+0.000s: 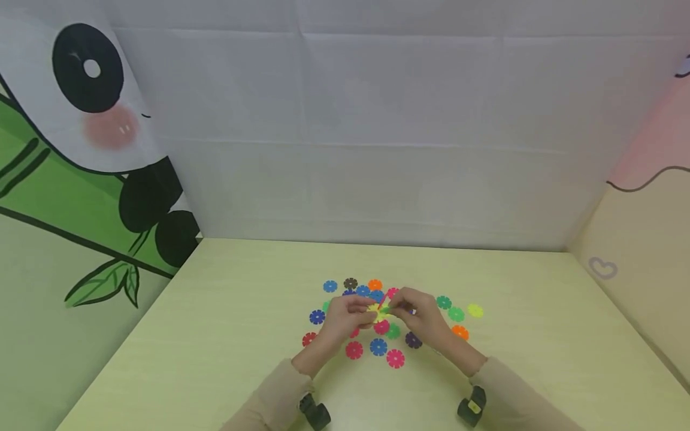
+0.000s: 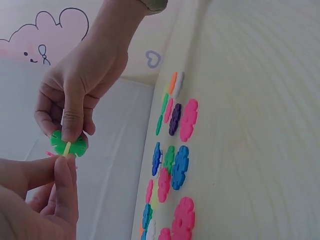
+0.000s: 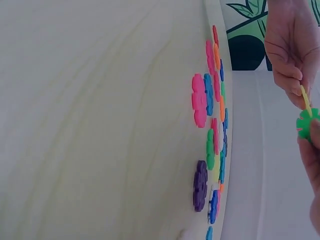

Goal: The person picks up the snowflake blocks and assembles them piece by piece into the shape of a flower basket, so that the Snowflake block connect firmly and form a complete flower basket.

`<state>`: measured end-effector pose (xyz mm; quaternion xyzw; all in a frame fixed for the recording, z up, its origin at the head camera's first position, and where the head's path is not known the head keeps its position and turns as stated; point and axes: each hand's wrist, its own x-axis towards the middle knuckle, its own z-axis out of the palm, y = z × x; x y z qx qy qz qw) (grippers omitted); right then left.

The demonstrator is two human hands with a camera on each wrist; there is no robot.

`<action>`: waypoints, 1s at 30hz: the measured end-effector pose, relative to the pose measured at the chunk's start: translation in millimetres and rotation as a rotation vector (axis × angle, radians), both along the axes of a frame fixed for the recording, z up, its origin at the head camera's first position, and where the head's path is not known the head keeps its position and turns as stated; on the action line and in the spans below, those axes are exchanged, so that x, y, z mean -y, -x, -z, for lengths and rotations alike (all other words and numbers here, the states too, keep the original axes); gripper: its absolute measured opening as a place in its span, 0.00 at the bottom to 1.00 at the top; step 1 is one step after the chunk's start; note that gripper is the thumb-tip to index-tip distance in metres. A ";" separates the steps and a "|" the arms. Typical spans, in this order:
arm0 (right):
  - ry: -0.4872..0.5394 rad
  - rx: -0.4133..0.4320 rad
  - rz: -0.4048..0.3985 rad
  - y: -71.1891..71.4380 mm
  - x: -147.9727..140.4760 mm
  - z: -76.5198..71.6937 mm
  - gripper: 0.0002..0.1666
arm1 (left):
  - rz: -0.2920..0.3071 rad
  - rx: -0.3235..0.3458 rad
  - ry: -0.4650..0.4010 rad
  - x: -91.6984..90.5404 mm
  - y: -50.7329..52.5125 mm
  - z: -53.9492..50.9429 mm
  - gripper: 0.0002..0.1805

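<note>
Above the table, my left hand (image 1: 344, 320) pinches a yellow notched plastic disc (image 3: 305, 99) between thumb and fingers. My right hand (image 1: 423, 315) pinches a green notched disc (image 2: 76, 147) by its edge. The two discs meet at an angle, edge against edge; whether their slots are fully joined cannot be told. A pink piece (image 1: 383, 300) shows just behind them, partly hidden by the green disc and the fingers. Both hands are close together over the scattered discs, with the fingertips nearly touching.
Many flat notched discs lie around and under the hands, among them a pink disc (image 1: 396, 358), a blue disc (image 1: 378, 346), a dark purple disc (image 1: 413, 340) and an orange disc (image 1: 460, 333). A white wall (image 1: 377, 131) closes the pale table's (image 1: 215, 359) far edge.
</note>
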<state>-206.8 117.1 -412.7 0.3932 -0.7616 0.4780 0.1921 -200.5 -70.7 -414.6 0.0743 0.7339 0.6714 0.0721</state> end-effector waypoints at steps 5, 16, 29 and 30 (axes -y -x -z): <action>-0.049 0.047 -0.018 9.2 -6.3 6.9 0.13 | 0.021 -0.024 0.039 0.4 3.3 0.5 0.13; -0.426 0.423 0.044 40.1 -85.3 19.7 0.13 | -0.064 -0.025 0.086 23.5 17.0 9.0 0.13; -0.545 0.514 0.117 38.5 -105.2 29.7 0.15 | -0.059 -0.011 0.115 40.4 11.8 11.3 0.12; -0.548 0.511 0.117 39.1 -104.8 29.4 0.15 | -0.061 -0.014 0.112 40.1 11.9 12.0 0.12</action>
